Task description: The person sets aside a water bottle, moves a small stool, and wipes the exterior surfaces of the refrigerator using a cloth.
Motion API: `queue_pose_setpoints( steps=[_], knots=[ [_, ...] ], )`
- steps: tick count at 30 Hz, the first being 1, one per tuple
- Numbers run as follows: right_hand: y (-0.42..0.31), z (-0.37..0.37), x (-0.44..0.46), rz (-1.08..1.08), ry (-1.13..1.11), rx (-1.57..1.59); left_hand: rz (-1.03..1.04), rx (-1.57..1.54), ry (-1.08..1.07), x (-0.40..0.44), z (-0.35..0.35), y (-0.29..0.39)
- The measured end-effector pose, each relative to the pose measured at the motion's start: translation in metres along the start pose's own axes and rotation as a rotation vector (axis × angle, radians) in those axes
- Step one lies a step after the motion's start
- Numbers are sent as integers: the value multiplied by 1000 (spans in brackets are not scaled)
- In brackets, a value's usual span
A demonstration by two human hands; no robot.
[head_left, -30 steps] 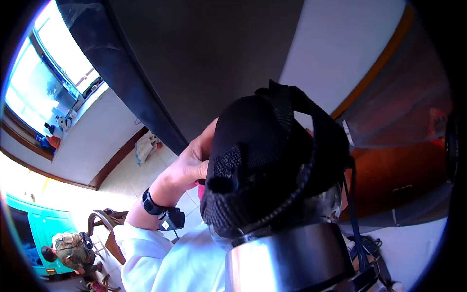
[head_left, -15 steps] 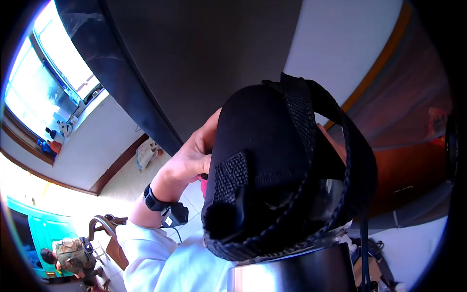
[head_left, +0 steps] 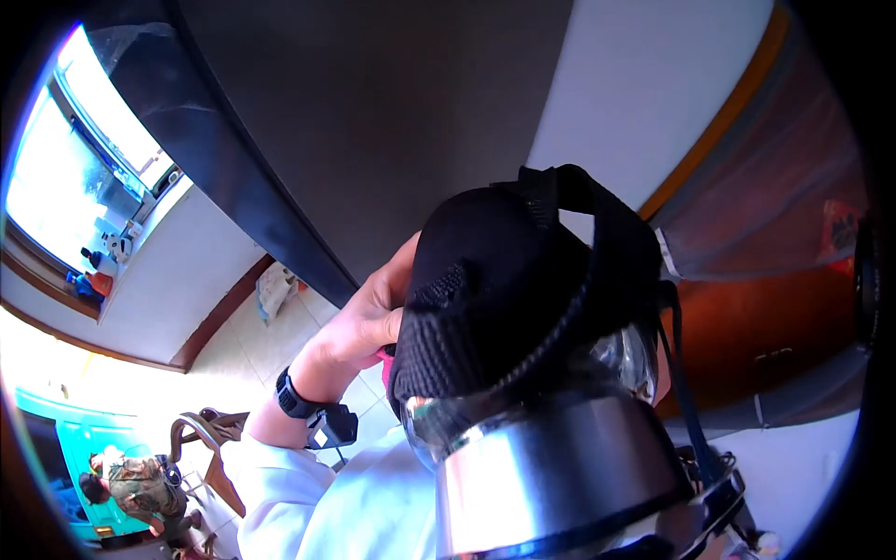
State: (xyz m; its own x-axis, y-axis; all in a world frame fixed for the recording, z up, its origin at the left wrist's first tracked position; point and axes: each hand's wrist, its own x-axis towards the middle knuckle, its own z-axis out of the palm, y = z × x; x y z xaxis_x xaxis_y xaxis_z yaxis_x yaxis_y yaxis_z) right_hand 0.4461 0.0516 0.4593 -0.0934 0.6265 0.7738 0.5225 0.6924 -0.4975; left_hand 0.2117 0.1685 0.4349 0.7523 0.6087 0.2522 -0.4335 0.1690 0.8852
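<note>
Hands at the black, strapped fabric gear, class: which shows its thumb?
The left hand, with a black wristband; the right hand shows only a sliver.

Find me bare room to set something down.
Bare floor tiles show between the brown baseboard, white bundle and left forearm. It's crowded at the window, where small items cluster, and around the black case, beside the left hand and metal cylinder.

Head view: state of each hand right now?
Left hand: closed on the side of the black cover, partly hidden by it.
Right hand: only a sliver shows past the cover; can't tell.
</note>
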Motion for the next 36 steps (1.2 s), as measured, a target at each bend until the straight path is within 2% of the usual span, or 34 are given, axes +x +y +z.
queue_pose_setpoints(
  steps=[4, 7, 10, 13, 15, 18, 21, 25, 28, 31, 34, 36],
  knots=[
    [11, 16, -12, 28, 141, 175, -87, -85, 63, -9, -4, -13],
    [11, 8, -13, 112, -9, 60, -98, -99, 42, -11, -9, -20],
    [18, 15, -8, 118, 20, 106, -140, -127, 100, -10, -17, -28],
    [15, 19, -2, -4, 57, 90, -50, -172, -61, -14, -22, -29],
    [5, 15, -5, 127, 1, 95, -141, -141, 48, -17, -11, -20],
    [1, 18, -8, 149, -18, 121, -173, -155, 83, -21, -9, -16],
    [-1, 23, -7, 75, 31, 132, -157, -136, 73, -22, -4, -9],
    [-8, 25, -6, 117, 56, 233, -155, -112, 49, -25, 0, -2],
    [-6, 25, -5, 0, 106, 208, -126, -86, 60, -27, -2, 1],
    [-10, 18, -3, 50, -33, 110, -139, -13, 81, -30, -3, 1],
    [-4, 26, -8, -13, 91, 156, -116, -22, 66, -29, -6, -2],
    [-5, 21, -7, 5, 43, 142, -101, -33, 60, -28, -6, -1]
  ],
)
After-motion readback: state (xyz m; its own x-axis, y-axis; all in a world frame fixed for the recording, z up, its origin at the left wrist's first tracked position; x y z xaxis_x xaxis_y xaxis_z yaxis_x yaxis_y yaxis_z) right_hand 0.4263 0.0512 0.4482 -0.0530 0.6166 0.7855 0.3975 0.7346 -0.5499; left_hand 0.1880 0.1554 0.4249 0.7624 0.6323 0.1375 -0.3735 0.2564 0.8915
